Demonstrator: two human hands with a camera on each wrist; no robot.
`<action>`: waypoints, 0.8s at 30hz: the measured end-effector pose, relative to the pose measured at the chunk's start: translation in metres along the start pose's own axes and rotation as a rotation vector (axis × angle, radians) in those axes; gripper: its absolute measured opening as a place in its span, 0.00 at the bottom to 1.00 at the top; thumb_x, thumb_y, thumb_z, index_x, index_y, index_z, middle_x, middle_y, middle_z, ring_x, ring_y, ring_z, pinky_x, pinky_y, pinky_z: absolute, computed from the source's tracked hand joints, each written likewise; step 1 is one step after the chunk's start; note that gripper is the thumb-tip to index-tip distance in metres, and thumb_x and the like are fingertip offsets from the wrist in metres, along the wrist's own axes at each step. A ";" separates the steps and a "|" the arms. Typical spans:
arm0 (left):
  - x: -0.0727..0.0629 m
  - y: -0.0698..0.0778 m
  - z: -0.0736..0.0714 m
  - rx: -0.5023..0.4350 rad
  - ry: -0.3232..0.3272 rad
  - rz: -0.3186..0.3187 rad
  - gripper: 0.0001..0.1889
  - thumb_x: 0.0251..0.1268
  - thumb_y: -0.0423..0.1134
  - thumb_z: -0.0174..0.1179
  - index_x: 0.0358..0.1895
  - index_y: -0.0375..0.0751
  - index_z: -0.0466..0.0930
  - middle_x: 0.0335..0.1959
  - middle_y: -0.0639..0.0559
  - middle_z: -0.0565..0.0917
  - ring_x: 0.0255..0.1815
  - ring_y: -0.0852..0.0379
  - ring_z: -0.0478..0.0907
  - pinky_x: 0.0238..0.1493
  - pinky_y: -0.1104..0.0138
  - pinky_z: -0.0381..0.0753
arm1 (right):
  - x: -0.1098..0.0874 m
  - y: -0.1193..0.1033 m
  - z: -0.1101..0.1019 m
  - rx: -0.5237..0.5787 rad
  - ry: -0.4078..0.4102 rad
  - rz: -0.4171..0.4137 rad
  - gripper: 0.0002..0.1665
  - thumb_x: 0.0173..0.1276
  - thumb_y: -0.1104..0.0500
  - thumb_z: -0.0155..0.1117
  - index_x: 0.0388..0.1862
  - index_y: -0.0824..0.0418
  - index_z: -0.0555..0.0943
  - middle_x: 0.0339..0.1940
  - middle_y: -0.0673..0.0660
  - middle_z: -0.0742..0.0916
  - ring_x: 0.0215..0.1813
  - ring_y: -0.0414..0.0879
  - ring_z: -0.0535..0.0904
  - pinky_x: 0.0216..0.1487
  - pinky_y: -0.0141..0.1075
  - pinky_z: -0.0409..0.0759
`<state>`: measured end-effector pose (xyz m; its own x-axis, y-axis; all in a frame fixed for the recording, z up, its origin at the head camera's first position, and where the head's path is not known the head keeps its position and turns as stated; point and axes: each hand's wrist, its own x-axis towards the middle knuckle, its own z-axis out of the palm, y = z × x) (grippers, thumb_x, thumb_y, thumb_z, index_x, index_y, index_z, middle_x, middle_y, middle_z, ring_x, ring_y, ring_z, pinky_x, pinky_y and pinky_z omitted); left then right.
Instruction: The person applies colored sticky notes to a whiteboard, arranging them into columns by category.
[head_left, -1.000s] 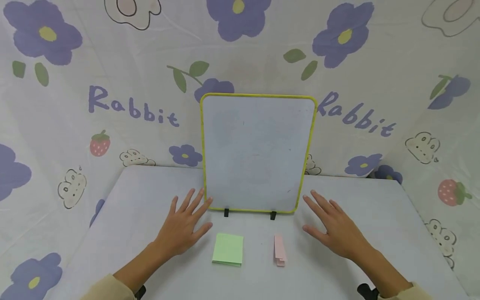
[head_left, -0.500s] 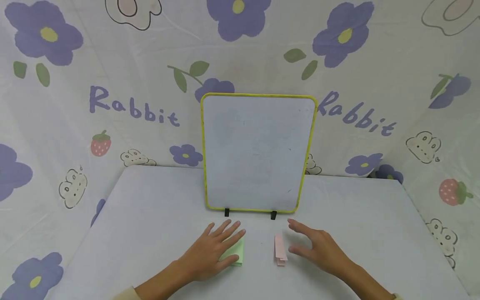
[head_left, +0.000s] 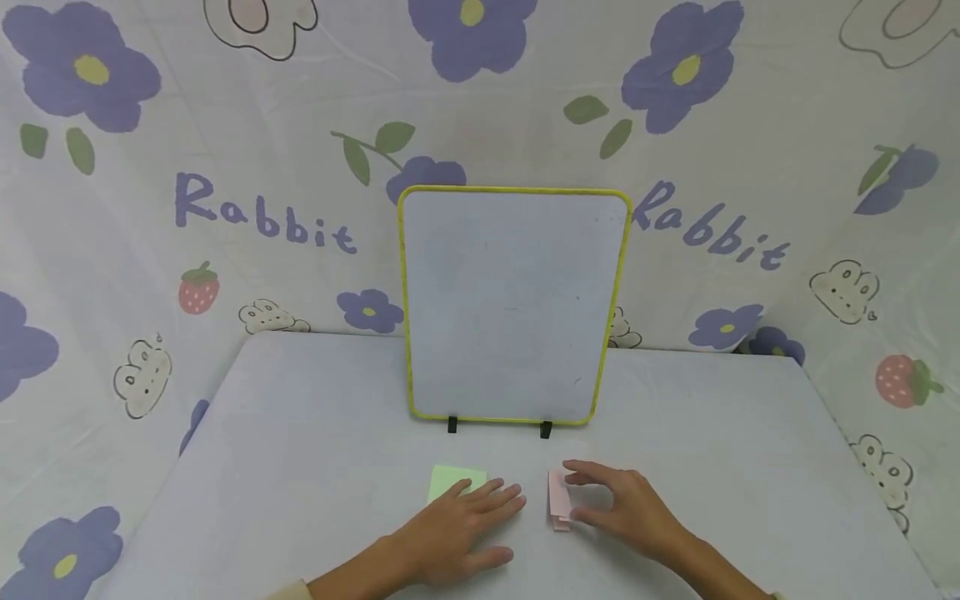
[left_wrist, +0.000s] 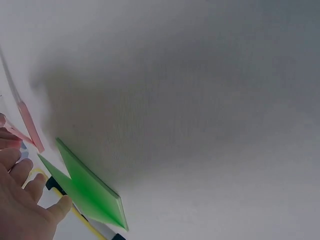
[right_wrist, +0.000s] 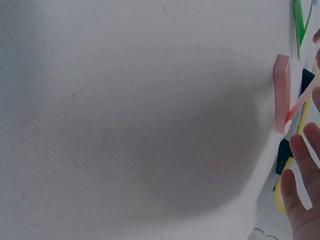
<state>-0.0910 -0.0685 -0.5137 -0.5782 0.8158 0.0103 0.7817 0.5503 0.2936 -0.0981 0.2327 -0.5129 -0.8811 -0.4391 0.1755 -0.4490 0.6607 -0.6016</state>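
A pad of green sticky notes (head_left: pixel 453 477) lies on the table, partly covered in the head view by my left hand (head_left: pixel 453 533). That hand is palm down with its fingers spread, reaching over the pad toward the right. In the left wrist view the top sheet of the green pad (left_wrist: pixel 100 182) stands lifted at an angle. My right hand (head_left: pixel 637 512) is beside a narrow pad of pink sticky notes (head_left: pixel 557 497), thumb and fingertips apart at its right edge. The right wrist view shows a raised sheet on the pink pad (right_wrist: pixel 282 95) and loosely extended fingers (right_wrist: pixel 295 195).
Behind the pads a whiteboard (head_left: pixel 513 308) with a yellow frame stands upright on two small black feet (head_left: pixel 546 430). The white table (head_left: pixel 315 408) reaches back to a patterned cloth (head_left: pixel 510 133) with flowers and lettering.
My left hand has come down and right from beside the whiteboard, across the green pad. My right hand has moved left and down to the pink pad. Both pads stay in place.
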 end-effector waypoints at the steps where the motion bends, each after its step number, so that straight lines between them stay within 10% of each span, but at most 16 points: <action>1: 0.001 0.001 0.001 -0.008 -0.009 0.004 0.33 0.78 0.62 0.37 0.79 0.50 0.57 0.78 0.57 0.61 0.78 0.55 0.57 0.70 0.47 0.62 | 0.000 0.000 0.001 -0.009 0.001 0.000 0.36 0.53 0.58 0.80 0.63 0.59 0.79 0.49 0.44 0.89 0.53 0.43 0.85 0.54 0.49 0.79; 12: 0.012 0.008 0.013 -0.020 -0.052 0.047 0.33 0.78 0.62 0.36 0.78 0.50 0.58 0.78 0.56 0.61 0.78 0.55 0.57 0.70 0.46 0.63 | -0.001 -0.004 0.008 -0.040 -0.026 0.036 0.32 0.55 0.58 0.79 0.60 0.56 0.81 0.50 0.45 0.88 0.50 0.41 0.84 0.52 0.49 0.79; 24: 0.018 0.013 0.020 0.008 -0.065 0.070 0.33 0.79 0.63 0.33 0.79 0.51 0.55 0.79 0.56 0.58 0.78 0.55 0.57 0.70 0.45 0.62 | -0.002 0.001 0.018 -0.004 0.087 -0.122 0.21 0.55 0.58 0.79 0.48 0.58 0.86 0.38 0.43 0.87 0.40 0.41 0.83 0.44 0.38 0.81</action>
<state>-0.0868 -0.0434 -0.5288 -0.5056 0.8622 -0.0316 0.8216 0.4924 0.2872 -0.0943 0.2237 -0.5279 -0.8295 -0.4617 0.3142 -0.5539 0.6079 -0.5690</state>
